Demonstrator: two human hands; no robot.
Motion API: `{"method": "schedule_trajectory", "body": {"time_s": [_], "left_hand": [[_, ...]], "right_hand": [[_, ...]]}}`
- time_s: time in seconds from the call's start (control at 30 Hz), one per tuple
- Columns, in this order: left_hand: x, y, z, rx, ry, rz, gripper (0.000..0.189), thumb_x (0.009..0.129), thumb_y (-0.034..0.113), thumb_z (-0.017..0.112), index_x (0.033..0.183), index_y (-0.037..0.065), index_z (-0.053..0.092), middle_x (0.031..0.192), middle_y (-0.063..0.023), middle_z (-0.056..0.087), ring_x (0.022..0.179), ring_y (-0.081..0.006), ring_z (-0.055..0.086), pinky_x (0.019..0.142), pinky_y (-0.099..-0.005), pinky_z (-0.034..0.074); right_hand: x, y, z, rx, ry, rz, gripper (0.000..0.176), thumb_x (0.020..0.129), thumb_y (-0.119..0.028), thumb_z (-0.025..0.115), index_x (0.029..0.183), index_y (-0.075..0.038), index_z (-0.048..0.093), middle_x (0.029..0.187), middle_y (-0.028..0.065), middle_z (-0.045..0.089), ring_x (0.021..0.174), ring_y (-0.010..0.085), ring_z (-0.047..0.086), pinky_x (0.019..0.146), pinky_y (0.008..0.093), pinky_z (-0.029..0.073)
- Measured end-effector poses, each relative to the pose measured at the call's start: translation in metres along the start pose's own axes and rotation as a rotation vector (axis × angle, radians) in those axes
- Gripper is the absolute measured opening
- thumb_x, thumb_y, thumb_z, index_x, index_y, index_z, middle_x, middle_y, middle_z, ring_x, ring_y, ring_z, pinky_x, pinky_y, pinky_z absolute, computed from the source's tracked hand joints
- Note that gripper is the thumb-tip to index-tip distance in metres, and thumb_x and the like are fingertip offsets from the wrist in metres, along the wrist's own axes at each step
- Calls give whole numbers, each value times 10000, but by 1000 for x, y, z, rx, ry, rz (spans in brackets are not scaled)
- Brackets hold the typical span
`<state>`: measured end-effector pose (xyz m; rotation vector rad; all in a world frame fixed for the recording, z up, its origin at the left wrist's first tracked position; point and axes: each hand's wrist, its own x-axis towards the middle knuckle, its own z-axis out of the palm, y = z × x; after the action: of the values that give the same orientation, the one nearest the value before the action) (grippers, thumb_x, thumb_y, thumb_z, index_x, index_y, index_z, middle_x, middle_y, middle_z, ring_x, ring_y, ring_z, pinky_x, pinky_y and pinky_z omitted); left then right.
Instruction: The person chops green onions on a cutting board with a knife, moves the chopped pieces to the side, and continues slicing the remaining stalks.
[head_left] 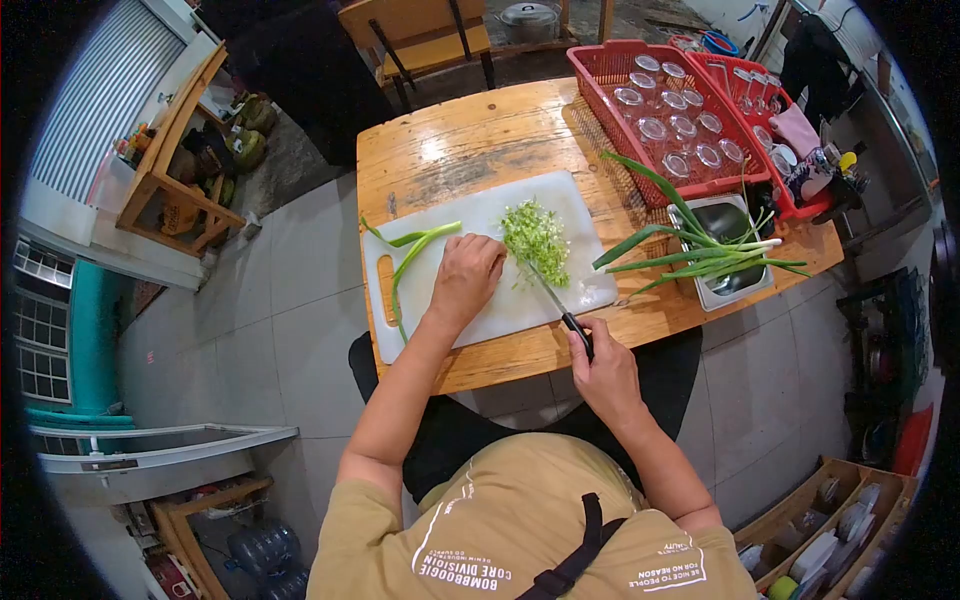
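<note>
My left hand (pixel 468 272) is closed over a spring onion (pixel 432 234) on the white cutting board (pixel 500 325); its green leaves trail out to the left, toward the board's handle slot. My curled fingers hide the end nearest the blade. In my right hand (pixel 607 376) is the black handle of a kitchen knife (pixel 547 295). The blade points away from me, its tip beside a pile of chopped spring onion (pixel 537 238). Whole spring onions (pixel 700 252) lie across a steel container (pixel 738 293) to the right of the board.
A red plastic basket (pixel 630 150) of upturned glasses stands at the table's back right. Beside it is a second red basket (pixel 790 208) with glasses and utensils. The wooden table (pixel 480 135) shows bare wood behind the board. A wooden chair (pixel 430 55) stands beyond.
</note>
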<state>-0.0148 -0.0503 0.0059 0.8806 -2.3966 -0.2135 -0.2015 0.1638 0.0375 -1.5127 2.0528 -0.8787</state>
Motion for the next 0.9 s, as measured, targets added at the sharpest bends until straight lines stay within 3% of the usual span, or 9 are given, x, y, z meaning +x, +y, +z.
{"method": "schedule_trajectory", "body": {"time_s": [0.1,0.23,0.33,0.4,0.6,0.9], "left_hand": [[-1,3,-4,-40,5,-44,122,916,50,795,1007,82,720,1003,-70,734,1024,-273,688,966,-443,486],[-5,3,-11,-38,50,-27,125,918,71,796,1019,82,723,964,-68,719,994,-274,681,957,-432,475],[-9,1,-11,-10,122,-9,122,932,67,784,1045,74,738,1002,-66,729,1017,-273,684,965,-435,476],[-14,2,-11,-38,40,-59,205,942,47,779,1146,62,758,1101,-104,741,1093,-307,685,1003,-452,490],[-19,0,-5,-42,41,-101,309,949,100,780,1253,63,734,1182,-113,728,1169,-299,677,1028,-453,487],[-9,4,-1,-15,12,-144,421,945,152,802,1336,49,685,1234,-134,701,1189,-318,656,1016,-467,492]], "right_hand": [[-2,12,7,7,85,-77,241,1126,-225,610,1252,-20,605,1042,253,732,936,470,730,795,549,580],[-3,11,4,46,92,-23,269,1136,-210,579,1314,-9,588,1140,273,693,1027,489,707,863,557,578],[-2,13,4,9,144,-39,331,1144,-195,542,1414,-5,550,1215,299,692,1060,501,705,883,564,585],[-3,20,6,-8,174,-54,393,1146,-177,511,1500,-5,496,1269,339,690,1079,521,710,893,574,590],[-6,20,2,34,18,147,411,1145,-161,487,1523,-2,467,1235,381,707,1059,555,719,904,596,583],[23,3,23,-65,65,20,414,1148,-189,486,1510,9,467,1197,372,722,1018,543,727,882,599,590]]}}
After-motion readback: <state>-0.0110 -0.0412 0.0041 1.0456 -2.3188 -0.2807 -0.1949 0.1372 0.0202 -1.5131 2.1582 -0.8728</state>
